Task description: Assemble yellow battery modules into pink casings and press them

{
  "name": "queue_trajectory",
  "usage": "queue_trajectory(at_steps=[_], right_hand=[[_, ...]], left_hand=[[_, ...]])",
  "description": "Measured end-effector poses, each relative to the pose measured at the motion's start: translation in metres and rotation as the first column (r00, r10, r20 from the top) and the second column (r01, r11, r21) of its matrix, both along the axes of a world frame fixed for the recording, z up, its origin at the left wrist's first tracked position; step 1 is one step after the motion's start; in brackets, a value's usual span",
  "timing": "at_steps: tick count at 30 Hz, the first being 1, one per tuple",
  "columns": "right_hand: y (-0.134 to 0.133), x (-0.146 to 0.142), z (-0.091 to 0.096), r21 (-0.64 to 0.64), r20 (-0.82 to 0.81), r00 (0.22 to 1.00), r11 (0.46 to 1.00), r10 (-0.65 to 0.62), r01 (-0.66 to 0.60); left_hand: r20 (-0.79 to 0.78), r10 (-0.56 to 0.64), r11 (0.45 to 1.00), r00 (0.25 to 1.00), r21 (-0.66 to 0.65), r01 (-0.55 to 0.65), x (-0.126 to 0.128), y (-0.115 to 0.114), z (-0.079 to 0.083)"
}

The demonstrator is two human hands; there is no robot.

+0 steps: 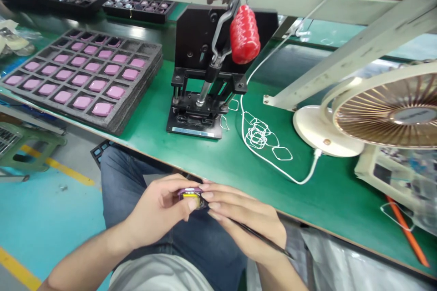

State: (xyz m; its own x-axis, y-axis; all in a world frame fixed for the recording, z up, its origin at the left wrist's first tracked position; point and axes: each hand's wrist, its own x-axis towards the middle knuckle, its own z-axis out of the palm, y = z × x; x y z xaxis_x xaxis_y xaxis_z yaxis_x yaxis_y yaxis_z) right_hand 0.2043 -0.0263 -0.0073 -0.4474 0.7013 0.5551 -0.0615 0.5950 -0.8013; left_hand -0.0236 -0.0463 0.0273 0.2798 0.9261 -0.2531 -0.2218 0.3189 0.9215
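Note:
Close to my lap, in front of the bench edge, my left hand (159, 207) grips a small purple watch case (185, 190) between thumb and fingers. The case is opened up, with a yellow part and dark innards showing inside. My right hand (244, 218) is closed around a slim black tool (262, 238) that looks like tweezers; its back end sticks out past the palm. The fingertips of that hand meet the right side of the case, so the tool's tip is hidden.
A black press (201, 100) with a red-gripped lever (245, 34) stands ahead. Left of it, a grey foam tray (143, 50) holds several purple cases. White gasket rings (257, 134), a cable (243, 120), a fan (327, 132) and an orange stick (408, 232) lie rightward.

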Motion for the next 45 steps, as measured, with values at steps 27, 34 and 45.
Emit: queue_trajectory(at_steps=[27, 34, 45], right_hand=[[0.068, 0.103, 0.006, 0.050, 0.429, 0.611, 0.693, -0.665, 0.719], [0.069, 0.110, 0.017, -0.129, 0.507, 0.598, 0.631, -0.621, 0.765], [0.074, 0.114, 0.022, -0.137, 0.559, 0.655, 0.722, -0.508, 0.678]], left_hand=[[-0.060, -0.044, 0.999, 0.997, -0.024, 0.043, -0.002, -0.016, -0.026], [-0.189, -0.086, 0.996, 0.978, 0.016, 0.090, -0.007, -0.016, -0.030], [-0.835, -0.125, 0.604, 0.536, 0.365, 0.709, 0.085, 0.072, 0.014]])
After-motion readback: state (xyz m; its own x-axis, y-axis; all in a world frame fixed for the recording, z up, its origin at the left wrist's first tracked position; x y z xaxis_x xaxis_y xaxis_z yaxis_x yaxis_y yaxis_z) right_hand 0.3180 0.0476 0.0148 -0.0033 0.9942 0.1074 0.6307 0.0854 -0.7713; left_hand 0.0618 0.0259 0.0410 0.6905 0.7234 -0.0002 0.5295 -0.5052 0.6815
